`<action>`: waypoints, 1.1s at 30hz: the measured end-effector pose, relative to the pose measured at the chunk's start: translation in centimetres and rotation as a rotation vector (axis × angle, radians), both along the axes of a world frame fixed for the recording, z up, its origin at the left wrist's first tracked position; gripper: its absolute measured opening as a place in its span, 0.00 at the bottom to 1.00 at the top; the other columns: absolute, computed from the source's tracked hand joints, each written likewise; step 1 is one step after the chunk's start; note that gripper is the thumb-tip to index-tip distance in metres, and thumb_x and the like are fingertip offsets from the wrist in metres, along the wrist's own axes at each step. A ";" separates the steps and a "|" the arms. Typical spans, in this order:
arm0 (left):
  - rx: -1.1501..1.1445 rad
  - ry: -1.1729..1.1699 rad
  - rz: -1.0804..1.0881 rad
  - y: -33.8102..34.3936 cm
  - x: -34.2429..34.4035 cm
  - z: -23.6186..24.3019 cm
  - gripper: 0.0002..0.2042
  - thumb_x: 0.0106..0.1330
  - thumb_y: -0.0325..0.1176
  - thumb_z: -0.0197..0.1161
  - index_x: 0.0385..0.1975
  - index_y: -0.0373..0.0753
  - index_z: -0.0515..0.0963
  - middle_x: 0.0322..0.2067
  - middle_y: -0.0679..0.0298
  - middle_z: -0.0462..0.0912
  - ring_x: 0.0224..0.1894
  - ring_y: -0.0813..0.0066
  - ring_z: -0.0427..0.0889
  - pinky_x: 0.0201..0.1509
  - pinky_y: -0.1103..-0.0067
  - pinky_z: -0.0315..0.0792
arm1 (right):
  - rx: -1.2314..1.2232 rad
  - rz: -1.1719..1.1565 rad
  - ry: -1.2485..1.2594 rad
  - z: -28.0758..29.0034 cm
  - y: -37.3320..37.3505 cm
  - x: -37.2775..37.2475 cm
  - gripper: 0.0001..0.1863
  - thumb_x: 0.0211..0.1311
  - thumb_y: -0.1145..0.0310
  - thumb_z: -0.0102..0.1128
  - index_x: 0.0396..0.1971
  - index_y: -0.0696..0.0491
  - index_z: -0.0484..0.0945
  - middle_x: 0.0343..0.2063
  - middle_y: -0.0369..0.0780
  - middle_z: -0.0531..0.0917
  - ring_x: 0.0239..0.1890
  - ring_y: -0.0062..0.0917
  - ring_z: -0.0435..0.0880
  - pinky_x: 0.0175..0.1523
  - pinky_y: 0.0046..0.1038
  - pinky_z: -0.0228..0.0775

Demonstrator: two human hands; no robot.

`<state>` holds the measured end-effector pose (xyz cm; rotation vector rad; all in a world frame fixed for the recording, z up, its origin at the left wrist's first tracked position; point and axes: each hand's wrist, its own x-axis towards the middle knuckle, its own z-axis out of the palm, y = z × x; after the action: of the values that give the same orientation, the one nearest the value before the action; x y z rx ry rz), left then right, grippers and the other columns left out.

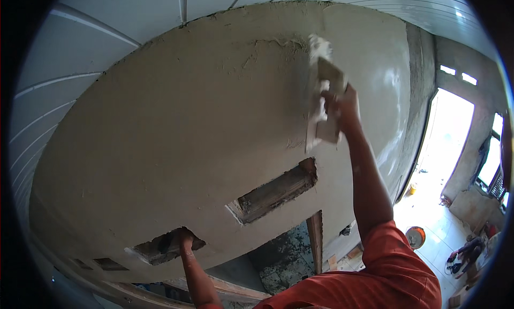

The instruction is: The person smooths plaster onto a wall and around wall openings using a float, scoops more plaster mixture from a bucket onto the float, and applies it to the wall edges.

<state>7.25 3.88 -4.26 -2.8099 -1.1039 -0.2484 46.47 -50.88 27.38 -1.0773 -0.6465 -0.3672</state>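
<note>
My right hand [345, 106] is raised and wrapped around the handle of a plastering trowel [331, 73]. The trowel's long blade lies flat against, or very close to, the wall [203, 121], which is coated in wet grey plaster. Pale wet plaster smears the blade's upper end, and the trowel is slightly blurred. Rough ridges of plaster [278, 42] mark the wall left of the blade top. Lower left, my left hand [185, 238] reaches into a small rectangular wall opening [158, 248]; its fingers are hidden inside.
White ceiling panels [134, 14] meet the wall's top edge. A second rectangular opening [278, 190] sits below the trowel, above a wooden frame [316, 239]. Far below right are an orange-rimmed bucket [415, 237], a person [465, 255], a tiled floor [436, 245] and a bright doorway [444, 137].
</note>
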 end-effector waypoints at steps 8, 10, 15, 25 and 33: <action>0.048 -0.077 -0.004 0.3 -0.5 -1.8 0.12 0.60 0.34 0.58 0.36 0.32 0.81 0.42 0.47 0.83 0.47 0.51 0.81 0.48 0.65 0.74 | -0.383 0.010 -0.163 6.7 10.1 -9.3 0.41 0.42 0.67 0.73 0.59 0.59 0.66 0.50 0.54 0.76 0.43 0.41 0.83 0.44 0.40 0.79; 0.080 -0.089 -0.019 0.3 0.4 -1.8 0.11 0.59 0.34 0.58 0.34 0.34 0.82 0.40 0.49 0.84 0.45 0.53 0.82 0.48 0.65 0.74 | -0.699 -0.391 -0.613 5.3 14.3 -14.1 0.35 0.40 0.64 0.73 0.53 0.56 0.71 0.41 0.53 0.82 0.40 0.46 0.84 0.46 0.44 0.78; 0.317 -0.042 -0.046 0.0 1.3 -2.7 0.10 0.57 0.35 0.58 0.27 0.39 0.84 0.34 0.54 0.86 0.40 0.57 0.84 0.45 0.65 0.73 | -1.091 0.171 -0.834 -1.8 16.5 -22.8 0.25 0.42 0.74 0.67 0.46 0.58 0.73 0.33 0.52 0.84 0.40 0.47 0.85 0.47 0.44 0.76; -0.021 -0.159 0.071 -1.1 -1.2 0.3 0.17 0.66 0.35 0.55 0.45 0.27 0.78 0.48 0.43 0.81 0.52 0.48 0.79 0.56 0.65 0.71 | -0.699 -0.450 -0.551 2.8 2.3 -5.3 0.36 0.44 0.61 0.74 0.58 0.45 0.75 0.41 0.44 0.85 0.46 0.40 0.84 0.52 0.38 0.76; -0.053 -0.349 -0.005 6.6 -1.6 -6.4 0.17 0.66 0.36 0.55 0.45 0.28 0.77 0.49 0.42 0.80 0.53 0.48 0.79 0.55 0.65 0.72 | -1.109 -0.353 -0.453 -2.8 4.8 -4.5 0.26 0.49 0.55 0.68 0.50 0.45 0.78 0.38 0.46 0.85 0.44 0.41 0.84 0.48 0.43 0.75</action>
<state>5.64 10.50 -10.69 -2.8869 -1.1806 -0.7439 41.99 -46.09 24.59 -2.2173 -1.1138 -0.5863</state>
